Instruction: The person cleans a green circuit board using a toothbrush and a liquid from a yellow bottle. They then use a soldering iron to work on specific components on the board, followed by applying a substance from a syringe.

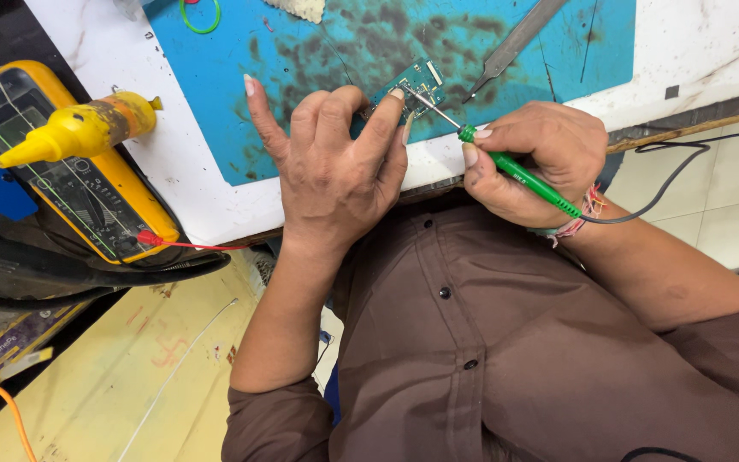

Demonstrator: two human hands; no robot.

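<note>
Left hand point(335, 158) pins the board point(416, 84) flat with its fingertips; right hand point(532, 162), at 3 o'clock, grips the iron point(515, 173). Best kept braced, tip steady.

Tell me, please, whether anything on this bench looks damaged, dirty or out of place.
The blue work mat is heavily stained with dark scorch-like blotches around the small circuit board. The yellow squeeze bottle lies tipped on the yellow multimeter, its body grimy. Otherwise the left hand and the right hand with the green soldering iron look orderly.

Circuit board point(419, 84) half under fingertips point(396, 96) — tweezers point(519, 37), green ring point(200, 17) cut off at top edge
</note>
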